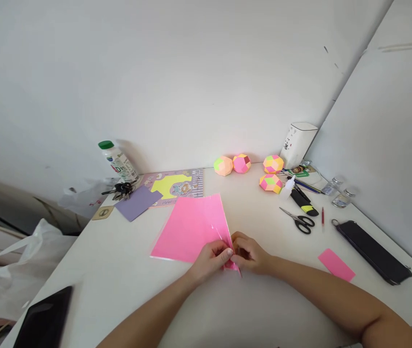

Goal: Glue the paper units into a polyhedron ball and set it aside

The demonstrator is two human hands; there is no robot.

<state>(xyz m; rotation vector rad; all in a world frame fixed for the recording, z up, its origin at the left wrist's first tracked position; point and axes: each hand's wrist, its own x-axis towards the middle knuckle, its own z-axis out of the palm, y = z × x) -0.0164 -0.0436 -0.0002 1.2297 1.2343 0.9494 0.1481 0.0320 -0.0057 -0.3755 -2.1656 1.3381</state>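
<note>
A pack of bright pink paper [191, 227] in a clear plastic sleeve lies tilted on the white table in front of me. My left hand [213, 258] pinches the sleeve near its lower right corner, thumb on top. Close against it, my right hand [249, 253] grips the right edge of the same sleeve with fingers curled. The plastic is creased and shiny between the two hands. Some fingertips are hidden behind the sleeve's edge.
Faceted paper balls [241, 164] stand by the wall. To the right lie scissors [300, 221], a utility knife [304, 203], a pink paper strip [336, 265] and a black pouch [373, 251]. A purple envelope-like sheet [137, 202], keys [123, 189] and a bottle [119, 162] are left; a black tablet [44, 319] is nearer.
</note>
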